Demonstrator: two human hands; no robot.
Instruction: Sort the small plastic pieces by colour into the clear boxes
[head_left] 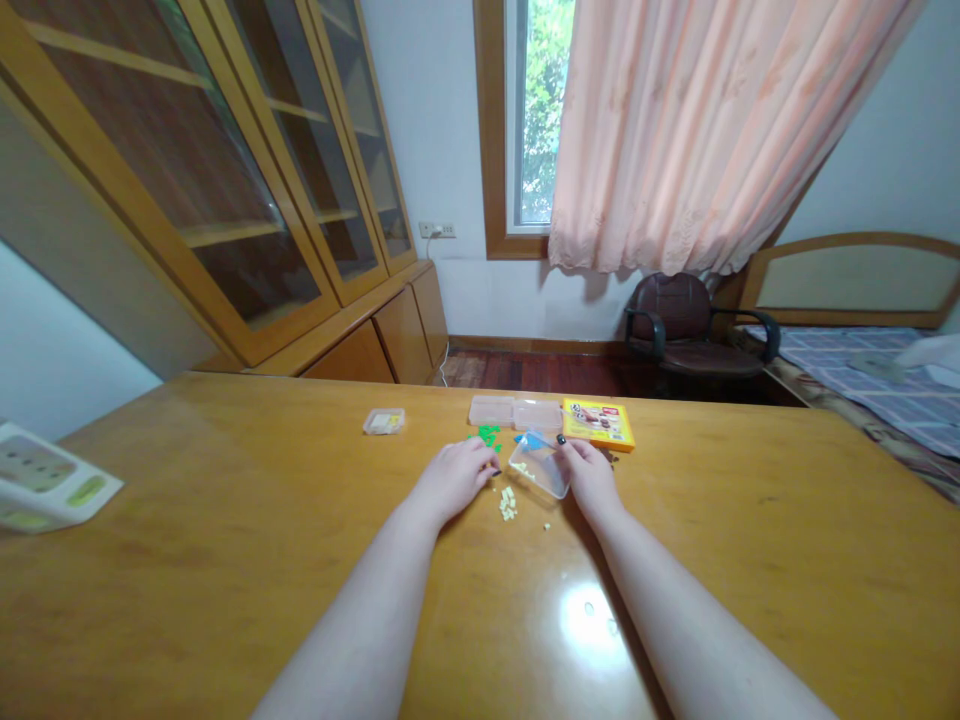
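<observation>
Pinched at its rim by my right hand (pixel 590 478), a clear plastic box (pixel 553 478) is tilted over the table, with a few cream pieces inside. My left hand (pixel 459 474) is just left of the box, its fingers curled together; what they hold, if anything, is too small to make out. Below the box lies a small heap of loose cream pieces (pixel 508 503), and a stray cream piece (pixel 547 526) sits to the right. Green pieces (pixel 489 436) lie beyond my left fingertips. Blue pieces (pixel 529 440) show behind the box. Brown pieces (pixel 611 457) are partly hidden by my right hand.
An open clear case (pixel 491 410) lies flat near the table's (pixel 262 560) far edge, beside a yellow box (pixel 600 424). A small clear container (pixel 384 421) with pale contents stands left. A white plastic object (pixel 56 480) is at the far left. Beyond stands a chair (pixel 679 325).
</observation>
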